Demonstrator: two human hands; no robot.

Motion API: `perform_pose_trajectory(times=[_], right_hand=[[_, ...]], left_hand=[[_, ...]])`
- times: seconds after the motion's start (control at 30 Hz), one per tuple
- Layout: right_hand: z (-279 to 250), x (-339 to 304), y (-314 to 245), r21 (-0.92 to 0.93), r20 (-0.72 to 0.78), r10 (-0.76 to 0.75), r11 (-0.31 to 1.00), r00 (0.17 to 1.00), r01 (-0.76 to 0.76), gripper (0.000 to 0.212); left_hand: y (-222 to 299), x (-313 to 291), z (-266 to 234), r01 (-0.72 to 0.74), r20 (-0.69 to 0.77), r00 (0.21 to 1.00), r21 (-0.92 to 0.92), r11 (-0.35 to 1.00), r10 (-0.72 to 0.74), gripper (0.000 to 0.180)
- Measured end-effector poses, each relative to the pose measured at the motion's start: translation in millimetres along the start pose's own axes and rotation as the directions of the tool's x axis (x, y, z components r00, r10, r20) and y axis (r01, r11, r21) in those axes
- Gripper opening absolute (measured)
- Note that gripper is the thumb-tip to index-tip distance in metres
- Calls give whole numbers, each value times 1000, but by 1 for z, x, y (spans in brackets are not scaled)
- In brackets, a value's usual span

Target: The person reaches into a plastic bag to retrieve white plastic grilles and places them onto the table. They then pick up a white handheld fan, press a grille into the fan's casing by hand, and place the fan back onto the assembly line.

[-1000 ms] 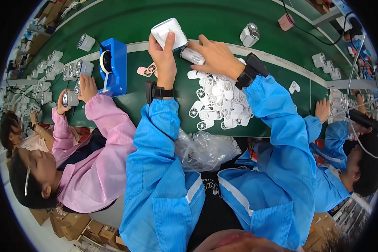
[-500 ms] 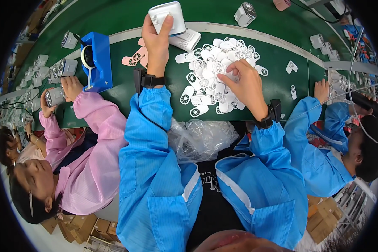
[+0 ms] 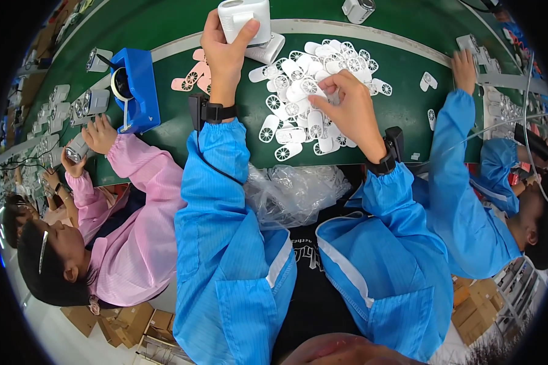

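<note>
My left hand (image 3: 224, 53) grips a boxy white plastic device (image 3: 262, 17), thumb across its front, above the far side of the bench. Just beneath it a second white device (image 3: 266, 51) lies on its side. Over a loose pile of flat white oval plates (image 3: 346, 59), each with a round spoked cut-out at one end, is my right hand (image 3: 351, 102). Its thumb and forefinger are pinched at the edge of one white spoked plate (image 3: 304, 90); my fingers hide part of that edge.
Pink spoked plates (image 3: 195, 77) lie left of the pile, near a blue tape dispenser (image 3: 141, 91). A clear plastic bag (image 3: 295, 194) hangs at the bench's front edge. Co-workers sit on both sides; the left one handles a device (image 3: 77, 148). Another white device (image 3: 358, 10) stands at the back.
My left hand and its device have shifted slightly up in the picture. My right hand stays over the pile, pinching. The right co-worker's arm has reached farther out toward the white devices.
</note>
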State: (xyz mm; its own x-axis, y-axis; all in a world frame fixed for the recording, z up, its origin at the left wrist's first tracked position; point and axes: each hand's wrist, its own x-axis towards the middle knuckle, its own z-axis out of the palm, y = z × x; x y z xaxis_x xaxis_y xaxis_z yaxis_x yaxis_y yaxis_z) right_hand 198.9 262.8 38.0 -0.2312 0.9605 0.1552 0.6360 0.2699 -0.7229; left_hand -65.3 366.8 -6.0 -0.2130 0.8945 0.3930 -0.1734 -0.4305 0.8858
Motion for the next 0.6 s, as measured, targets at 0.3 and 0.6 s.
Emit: perform_pose_trajectory(times=[0.3, 0.6], right_hand=[[-61, 65, -33, 528, -94, -41, 845, 995, 85, 20], [-58, 90, -27, 338, -99, -344, 871, 934, 357, 25]], left_hand=[[46, -12, 51, -120, 350, 935, 172, 978, 54, 72], [68, -26, 65, -52, 383, 922, 281, 958, -62, 76]])
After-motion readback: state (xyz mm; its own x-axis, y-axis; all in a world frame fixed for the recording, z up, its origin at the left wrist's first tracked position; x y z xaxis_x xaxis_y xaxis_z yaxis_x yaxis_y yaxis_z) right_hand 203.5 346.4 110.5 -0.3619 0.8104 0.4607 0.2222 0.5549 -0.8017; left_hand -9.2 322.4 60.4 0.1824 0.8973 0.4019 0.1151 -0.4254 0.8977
